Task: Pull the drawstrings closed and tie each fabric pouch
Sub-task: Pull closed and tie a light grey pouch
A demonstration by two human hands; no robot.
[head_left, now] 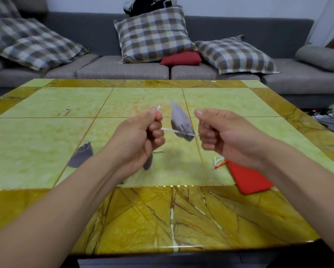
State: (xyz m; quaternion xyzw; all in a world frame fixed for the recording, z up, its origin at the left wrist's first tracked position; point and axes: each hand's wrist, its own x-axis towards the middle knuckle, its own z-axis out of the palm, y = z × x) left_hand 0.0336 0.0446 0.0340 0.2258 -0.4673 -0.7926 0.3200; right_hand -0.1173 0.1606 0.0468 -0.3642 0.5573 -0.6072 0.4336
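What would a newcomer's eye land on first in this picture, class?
First, the two hands at the centre: the left hand and right hand pull white drawstrings apart, with a grey pouch hanging between them above the green-and-yellow table. Next, the red pouch lying at the right near edge, and another grey pouch lying at the left.

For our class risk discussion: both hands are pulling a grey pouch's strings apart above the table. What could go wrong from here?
1. The left hand and right hand pull the thin white drawstring hard; it might snap or slip.
2. The grey pouch hangs in mid-air, so it may drop if a grip fails.
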